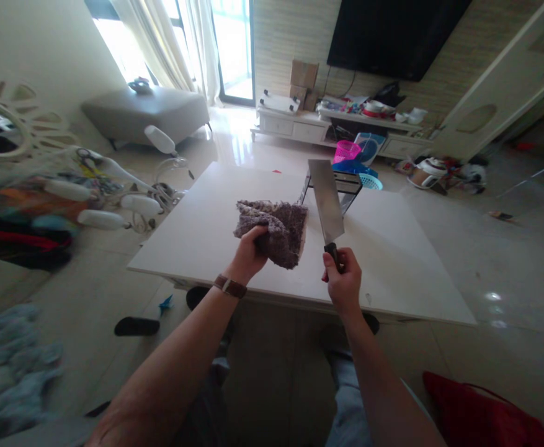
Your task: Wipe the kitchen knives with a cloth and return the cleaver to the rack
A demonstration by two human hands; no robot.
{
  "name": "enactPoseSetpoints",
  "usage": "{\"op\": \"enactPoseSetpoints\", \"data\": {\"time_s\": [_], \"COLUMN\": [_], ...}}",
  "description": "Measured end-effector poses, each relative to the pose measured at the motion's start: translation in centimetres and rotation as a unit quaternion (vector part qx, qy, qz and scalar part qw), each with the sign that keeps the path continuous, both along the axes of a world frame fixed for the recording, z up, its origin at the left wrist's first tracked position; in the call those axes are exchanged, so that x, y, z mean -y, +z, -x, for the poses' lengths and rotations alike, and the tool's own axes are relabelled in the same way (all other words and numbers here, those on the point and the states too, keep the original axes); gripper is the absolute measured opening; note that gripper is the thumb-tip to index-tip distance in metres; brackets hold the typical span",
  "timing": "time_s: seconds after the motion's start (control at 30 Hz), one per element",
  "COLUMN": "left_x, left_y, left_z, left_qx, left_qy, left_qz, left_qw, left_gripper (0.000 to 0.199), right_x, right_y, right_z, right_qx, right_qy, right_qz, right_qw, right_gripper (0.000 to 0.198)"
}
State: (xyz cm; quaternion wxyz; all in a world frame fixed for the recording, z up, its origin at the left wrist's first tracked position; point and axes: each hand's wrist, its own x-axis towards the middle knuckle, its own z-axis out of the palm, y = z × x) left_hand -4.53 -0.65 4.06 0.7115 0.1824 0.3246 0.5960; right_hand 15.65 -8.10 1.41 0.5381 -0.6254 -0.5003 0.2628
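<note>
My left hand (249, 253) is closed around a fuzzy purple-grey cloth (283, 233), which is bunched and folded over the white table (197, 230). In my right hand (343, 276) is a cleaver (327, 202), gripped by its dark handle with the broad blade pointing up and away from me. Cloth and blade are apart, with a small gap between them. Behind the blade stands a black-framed rack (352, 183) on the table, partly hidden by the cleaver.
Past the table's far edge are a pink basket (346, 151) and a light-blue basket (370, 181). A lamp with white shades (139, 203) is left of the table. A red bag (481, 413) lies on the floor at lower right.
</note>
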Motion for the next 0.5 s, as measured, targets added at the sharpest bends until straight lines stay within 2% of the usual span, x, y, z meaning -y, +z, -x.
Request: {"op": "enactPoseSetpoints", "data": {"time_s": [0.13, 0.27, 0.37, 0.5], "left_x": [0.8, 1.0, 0.9, 0.5], "left_y": [-0.4, -1.5, -2.1, -2.2], "left_z": [-1.6, -2.8, -3.0, -2.7], "left_qx": [-0.014, -0.059, -0.075, -0.079], "left_qy": [-0.041, 0.024, 0.081, 0.112], "left_qz": [0.010, 0.012, 0.025, 0.017], "left_qw": [0.999, 0.998, 0.994, 0.990], "left_gripper": [0.024, 0.032, 0.033, 0.035], "right_x": [0.4, 0.6, 0.5, 0.2], "right_y": [-0.2, -0.3, -0.3, -0.1], "right_z": [0.6, 0.9, 1.0, 0.9], "right_qx": [0.176, 0.301, 0.338, 0.322], "right_qy": [-0.002, 0.059, 0.092, 0.086], "right_qz": [0.002, -0.015, -0.006, 0.041], "right_qw": [0.984, 0.952, 0.937, 0.942], "right_gripper": [0.033, 0.026, 0.026, 0.026]}}
